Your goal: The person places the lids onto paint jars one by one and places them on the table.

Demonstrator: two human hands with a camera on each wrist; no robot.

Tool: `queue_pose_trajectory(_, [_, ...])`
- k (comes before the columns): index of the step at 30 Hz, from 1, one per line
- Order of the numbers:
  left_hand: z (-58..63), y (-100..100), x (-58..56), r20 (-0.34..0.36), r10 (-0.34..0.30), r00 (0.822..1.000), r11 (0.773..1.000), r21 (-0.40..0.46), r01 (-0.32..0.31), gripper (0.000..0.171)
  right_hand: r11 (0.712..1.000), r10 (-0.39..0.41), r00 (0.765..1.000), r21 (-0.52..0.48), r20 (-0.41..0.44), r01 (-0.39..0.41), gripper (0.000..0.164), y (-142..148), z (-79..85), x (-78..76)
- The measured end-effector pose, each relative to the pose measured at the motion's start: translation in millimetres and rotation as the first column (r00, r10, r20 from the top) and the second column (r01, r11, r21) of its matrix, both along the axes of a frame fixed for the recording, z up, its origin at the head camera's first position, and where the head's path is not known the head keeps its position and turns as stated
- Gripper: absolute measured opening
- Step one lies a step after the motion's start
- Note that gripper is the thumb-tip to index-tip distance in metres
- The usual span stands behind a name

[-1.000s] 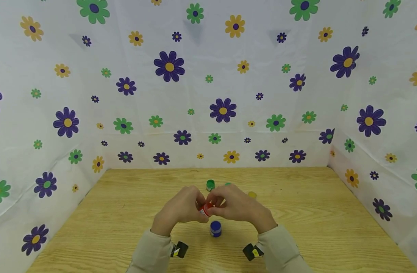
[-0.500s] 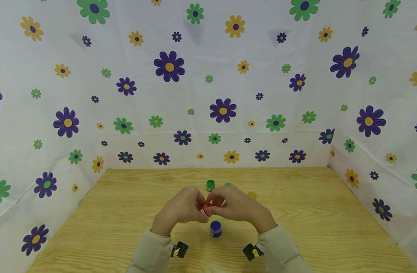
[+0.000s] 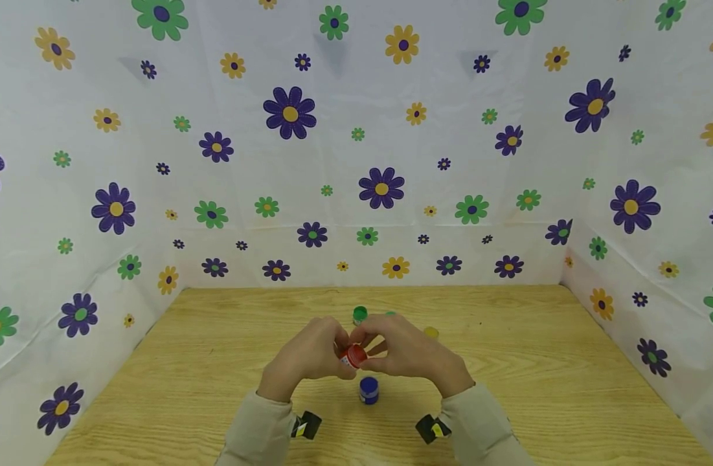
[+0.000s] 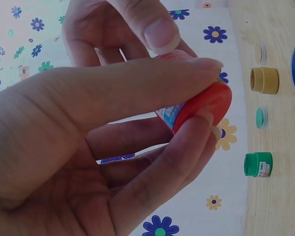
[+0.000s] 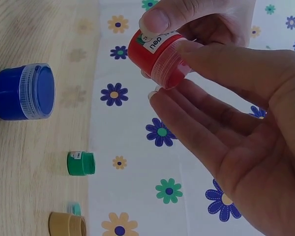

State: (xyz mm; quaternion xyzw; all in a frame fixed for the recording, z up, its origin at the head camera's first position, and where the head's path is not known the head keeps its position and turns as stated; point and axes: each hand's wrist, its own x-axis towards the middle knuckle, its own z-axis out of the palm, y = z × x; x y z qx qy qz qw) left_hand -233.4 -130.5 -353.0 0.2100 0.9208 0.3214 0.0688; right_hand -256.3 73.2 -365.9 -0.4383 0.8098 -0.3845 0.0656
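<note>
My left hand (image 3: 309, 353) grips a small red paint jar (image 5: 147, 51) by its body, thumb on one side and fingertips on the other. The jar is tilted on its side above the table, its clear screw lid (image 5: 167, 69) on and facing my right palm. My right hand (image 3: 405, 349) is around the lid end with its fingers loosened and fairly straight. In the right wrist view the thumb overlaps the lid and the fingertips lie right at its lower edge. Below the hands, a blue paint jar (image 3: 368, 391) with a clear lid stands on the table.
Behind the hands stands an uncapped green jar (image 3: 360, 315), with its green lid (image 4: 262, 118) lying nearby. An uncapped yellow-ochre jar (image 4: 264, 80) and its lid (image 4: 261, 53) are beside them. A flower-printed cloth (image 3: 333, 162) walls the wooden table (image 3: 537, 362).
My right fingers have spread away from the lid, so the jar's lid end now shows between them and the thumb. The left hand keeps its grip and position.
</note>
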Motion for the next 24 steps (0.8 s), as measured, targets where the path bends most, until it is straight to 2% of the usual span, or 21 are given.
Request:
queue_pose_trajectory(12, [0.0, 0.4, -0.1, 0.005, -0.008, 1.0, 1.0, 0.005, 0.008, 0.015, 0.999, 0.039, 0.999, -0.016, 0.019, -0.039, 0.027, 0.8, 0.4, 0.5])
queue_pose_trajectory(24, [-0.8, 0.4, -1.7, -0.036, -0.046, 0.998, 0.999, -0.009, 0.046, 0.013, 1.0, 0.011, 1.0, 0.016, -0.022, -0.011, 0.019, 0.5, -0.5, -0.9])
